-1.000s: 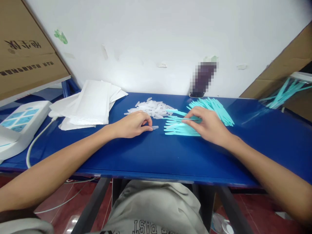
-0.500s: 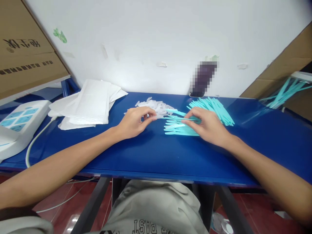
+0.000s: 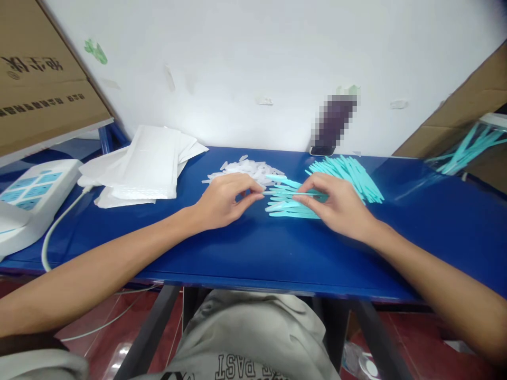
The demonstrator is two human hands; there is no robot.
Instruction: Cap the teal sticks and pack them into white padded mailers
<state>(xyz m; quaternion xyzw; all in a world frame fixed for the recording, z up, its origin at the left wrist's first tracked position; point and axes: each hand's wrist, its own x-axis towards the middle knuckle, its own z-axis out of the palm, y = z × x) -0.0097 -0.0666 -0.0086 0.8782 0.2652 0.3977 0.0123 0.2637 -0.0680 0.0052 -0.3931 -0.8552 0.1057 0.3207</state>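
My right hand (image 3: pixel 338 203) pinches a thin turquoise plastic stick (image 3: pixel 283 193), held level and pointing left. At its left end my left hand (image 3: pixel 229 200) is closed, thumb against forefinger, on a small translucent sleeve (image 3: pixel 268 193) that appears to sit around the tip. Behind the left hand lies a loose heap of similar translucent sleeves (image 3: pixel 253 170). Below the held stick, several turquoise sticks (image 3: pixel 293 212) lie side by side, some with pale tips; the right hand hides their right ends. A larger pile of turquoise sticks (image 3: pixel 356 177) spreads out behind the right hand.
White padded envelopes (image 3: pixel 152 163) are stacked on the blue table (image 3: pixel 237 258) at left, beside a white power strip (image 3: pixel 39 195) with a cable. A phone (image 3: pixel 335 126) leans on the wall. A clear container with turquoise sticks (image 3: pixel 471 145) is at far right; a cardboard box (image 3: pixel 43 79) stands left.
My left hand has moved slightly right, toward my right hand, bringing the sleeve farther along the stick's tip. My right hand keeps its pinch on the stick. The view has shifted a little.
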